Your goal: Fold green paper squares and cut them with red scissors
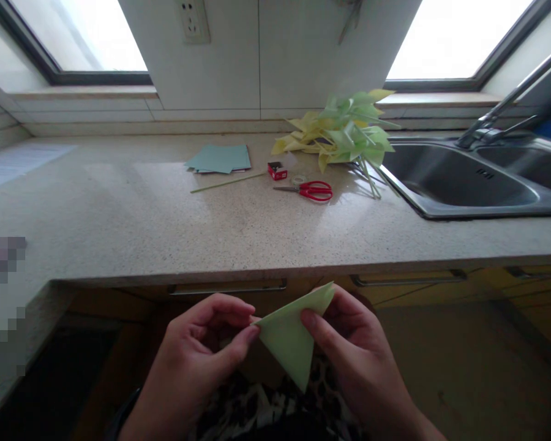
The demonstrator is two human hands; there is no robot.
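Note:
A light green sheet of paper [288, 343], folded into a triangle, is held up in front of the counter's edge. My left hand [206, 349] pinches its left corner between thumb and fingers. Around its upper right side my right hand [349, 337] is closed, thumb on the near face and fingers behind. One corner of the triangle points down toward my lap. Most of my right fingers are hidden behind the paper.
On the counter [156, 226] lie a stack of light blue paper [220, 159], a thin green stick [227, 183], a small red box [277, 171], a clear tape roll [298, 180] and red-handled scissors [310, 190]. Yellow and green paper pinwheels [349, 131] are piled beside the sink [459, 177].

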